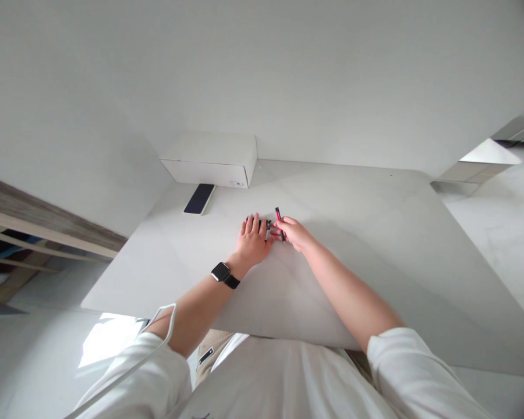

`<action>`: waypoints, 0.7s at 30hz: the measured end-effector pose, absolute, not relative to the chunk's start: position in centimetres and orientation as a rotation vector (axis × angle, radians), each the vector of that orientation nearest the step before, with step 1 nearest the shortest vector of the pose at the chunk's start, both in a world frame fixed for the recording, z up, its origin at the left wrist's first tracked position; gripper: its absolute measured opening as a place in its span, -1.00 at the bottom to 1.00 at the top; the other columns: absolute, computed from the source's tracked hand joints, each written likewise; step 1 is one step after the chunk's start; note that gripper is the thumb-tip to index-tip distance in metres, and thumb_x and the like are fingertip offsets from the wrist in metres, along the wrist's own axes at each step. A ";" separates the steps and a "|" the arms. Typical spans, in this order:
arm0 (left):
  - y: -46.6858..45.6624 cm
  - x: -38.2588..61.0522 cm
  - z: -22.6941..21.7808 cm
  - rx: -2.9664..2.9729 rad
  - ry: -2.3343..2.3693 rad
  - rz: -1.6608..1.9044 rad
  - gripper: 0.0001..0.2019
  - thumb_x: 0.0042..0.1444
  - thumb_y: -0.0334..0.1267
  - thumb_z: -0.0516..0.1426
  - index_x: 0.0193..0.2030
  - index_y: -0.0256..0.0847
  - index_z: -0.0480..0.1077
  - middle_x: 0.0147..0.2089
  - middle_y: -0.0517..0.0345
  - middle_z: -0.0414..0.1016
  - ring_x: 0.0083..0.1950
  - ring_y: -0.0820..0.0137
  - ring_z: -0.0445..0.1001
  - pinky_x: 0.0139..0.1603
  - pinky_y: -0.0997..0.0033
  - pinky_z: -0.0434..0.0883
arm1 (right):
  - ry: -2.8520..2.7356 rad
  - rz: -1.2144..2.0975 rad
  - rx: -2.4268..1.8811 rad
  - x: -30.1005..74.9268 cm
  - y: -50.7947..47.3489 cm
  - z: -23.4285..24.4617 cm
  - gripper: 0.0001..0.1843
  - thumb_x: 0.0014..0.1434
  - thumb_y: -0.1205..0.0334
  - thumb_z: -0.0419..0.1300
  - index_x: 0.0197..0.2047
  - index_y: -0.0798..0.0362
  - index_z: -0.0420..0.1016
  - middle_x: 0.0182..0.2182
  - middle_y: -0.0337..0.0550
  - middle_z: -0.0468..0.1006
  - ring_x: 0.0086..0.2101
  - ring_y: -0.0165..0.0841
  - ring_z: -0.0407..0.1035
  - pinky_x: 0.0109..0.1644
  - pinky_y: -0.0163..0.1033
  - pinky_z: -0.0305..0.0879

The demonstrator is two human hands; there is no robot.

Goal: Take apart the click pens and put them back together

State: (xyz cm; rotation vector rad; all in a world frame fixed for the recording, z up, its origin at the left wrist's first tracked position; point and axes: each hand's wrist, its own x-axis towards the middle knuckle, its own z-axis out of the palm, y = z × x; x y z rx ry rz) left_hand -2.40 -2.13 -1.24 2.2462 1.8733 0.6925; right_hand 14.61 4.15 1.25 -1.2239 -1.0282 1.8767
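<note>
My left hand (253, 240) lies flat on the white table (375, 244), fingers stretched forward over a small dark object (267, 223) that peeks out at the fingertips. A black watch (220, 272) sits on that wrist. My right hand (291, 231) is right beside it, fingers pinched round a red pen (279, 218) that points away from me. The two hands touch or nearly touch near the pen.
A white box (209, 158) stands at the back of the table against the wall. A dark phone (199, 198) lies flat just in front of it. Wooden shelving (39, 233) is at the left. A white cable (157, 334) hangs by my left sleeve.
</note>
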 end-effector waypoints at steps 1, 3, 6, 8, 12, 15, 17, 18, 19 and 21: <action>-2.3 -2.0 -1.3 2.234 1.892 0.707 -0.27 0.33 0.03 0.11 0.55 -0.28 0.16 0.63 -0.29 -0.05 0.66 -0.18 -0.14 0.61 -0.29 -0.13 | -1.054 1.864 -1.233 14.6 4.2 1.2 -0.94 0.36 0.24 0.22 -0.16 0.04 0.47 -0.01 -0.05 0.61 -0.25 -0.35 0.59 -0.22 -0.27 0.54; -2.5 -1.1 -1.4 2.241 1.927 0.696 -0.24 0.36 0.07 0.08 0.57 -0.30 0.11 0.63 -0.32 -0.06 0.65 -0.18 -0.13 0.60 -0.29 -0.14 | -1.108 1.852 -1.245 14.7 4.4 1.1 -0.92 0.37 0.22 0.21 -0.14 0.03 0.48 -0.01 -0.06 0.61 -0.24 -0.34 0.59 -0.28 -0.30 0.50; -2.0 -0.5 -1.4 2.257 1.999 0.642 -0.21 0.36 0.11 0.07 0.57 -0.34 0.08 0.63 -0.36 -0.07 0.64 -0.21 -0.07 0.60 -0.30 -0.13 | -1.141 1.845 -1.248 14.9 4.7 1.0 -0.91 0.36 0.21 0.22 -0.14 0.04 0.49 -0.04 -0.06 0.63 -0.24 -0.33 0.59 -0.28 -0.31 0.49; -1.4 -0.8 -1.4 2.257 2.043 0.576 -0.16 0.35 0.17 0.06 0.58 -0.39 0.06 0.63 -0.38 -0.07 0.63 -0.23 -0.07 0.58 -0.31 -0.08 | -1.114 1.849 -1.246 15.1 4.9 1.1 -0.92 0.35 0.23 0.22 -0.16 0.05 0.49 -0.08 -0.06 0.65 -0.26 -0.35 0.58 -0.23 -0.30 0.51; -0.8 -2.8 -1.5 2.245 2.138 0.410 -0.16 0.39 0.21 -0.02 0.60 -0.36 0.01 0.64 -0.29 -0.08 0.64 -0.12 -0.05 0.58 -0.19 0.05 | -1.011 1.950 -1.206 15.0 5.1 1.5 -0.94 0.36 0.27 0.22 -0.19 0.07 0.47 -0.11 0.00 0.66 -0.25 -0.33 0.61 -0.10 -0.22 0.57; -1.2 -4.2 -1.6 2.278 2.153 0.323 -0.16 0.39 0.23 -0.03 0.60 -0.33 0.03 0.64 -0.24 -0.07 0.65 -0.06 -0.05 0.58 -0.10 0.08 | -0.956 2.018 -1.149 14.5 5.1 1.4 -0.96 0.35 0.29 0.23 -0.18 0.07 0.47 -0.09 0.02 0.66 -0.25 -0.32 0.62 -0.04 -0.15 0.59; -1.4 -4.6 -1.7 2.286 2.175 0.309 -0.15 0.39 0.25 -0.05 0.61 -0.33 0.01 0.65 -0.24 -0.08 0.65 -0.08 -0.07 0.58 -0.15 0.06 | -0.924 2.044 -1.112 14.1 5.0 1.2 -0.96 0.33 0.29 0.24 -0.18 0.06 0.46 -0.09 0.00 0.66 -0.25 -0.32 0.62 -0.02 -0.12 0.59; -1.5 -4.6 -1.7 2.285 2.187 0.308 -0.14 0.40 0.26 -0.06 0.61 -0.33 0.00 0.65 -0.24 -0.09 0.65 -0.10 -0.08 0.58 -0.18 0.04 | -0.921 2.049 -1.103 13.9 5.0 1.1 -0.95 0.32 0.28 0.25 -0.18 0.06 0.46 -0.10 -0.01 0.66 -0.26 -0.33 0.61 -0.02 -0.12 0.59; -1.5 -4.6 -1.7 2.283 2.195 0.310 -0.14 0.40 0.27 -0.07 0.61 -0.33 -0.01 0.65 -0.25 -0.09 0.65 -0.13 -0.09 0.58 -0.22 0.02 | -0.927 2.044 -1.102 13.7 5.0 1.1 -0.95 0.31 0.28 0.26 -0.18 0.05 0.46 -0.10 -0.03 0.66 -0.27 -0.34 0.61 -0.03 -0.13 0.59; -1.4 -4.4 -1.6 2.278 2.194 0.320 -0.14 0.40 0.28 -0.10 0.61 -0.31 0.00 0.65 -0.25 -0.09 0.65 -0.16 -0.12 0.57 -0.29 -0.01 | -0.959 2.020 -1.124 13.6 5.0 1.2 -0.93 0.29 0.25 0.28 -0.20 0.04 0.48 -0.13 -0.06 0.66 -0.29 -0.36 0.59 -0.07 -0.17 0.58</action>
